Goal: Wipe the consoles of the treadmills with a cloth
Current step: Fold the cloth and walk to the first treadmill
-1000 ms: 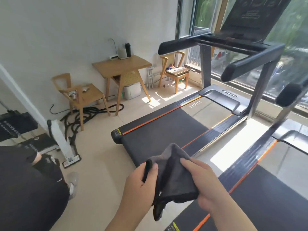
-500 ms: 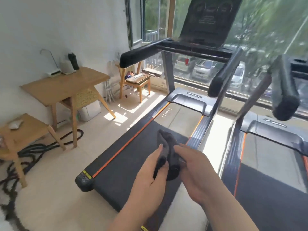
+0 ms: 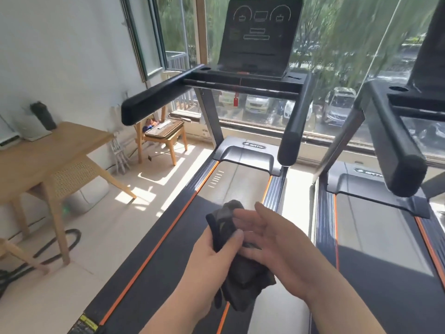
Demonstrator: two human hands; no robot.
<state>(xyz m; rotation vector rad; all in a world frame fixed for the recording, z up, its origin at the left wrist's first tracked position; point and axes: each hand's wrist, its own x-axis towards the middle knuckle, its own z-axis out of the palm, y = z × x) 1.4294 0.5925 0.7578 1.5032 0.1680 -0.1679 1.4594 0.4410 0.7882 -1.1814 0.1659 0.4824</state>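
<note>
While left hand [image 3: 212, 259] grips cloth [image 3: 243, 288], right hand [image 3: 274, 239] covers its middle.

Bright daylight through the window [image 3: 337, 68], floor glare, motion-blurred edges.

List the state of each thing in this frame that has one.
Dark grey fabric cloth: bunched up, held between both hands.
Left hand: grips the cloth, thumb over it.
Right hand: fingers straight, resting on the cloth.
Black flat treadmill console: display unlit, nothing touching it.
Glass side window: swung open.
</note>
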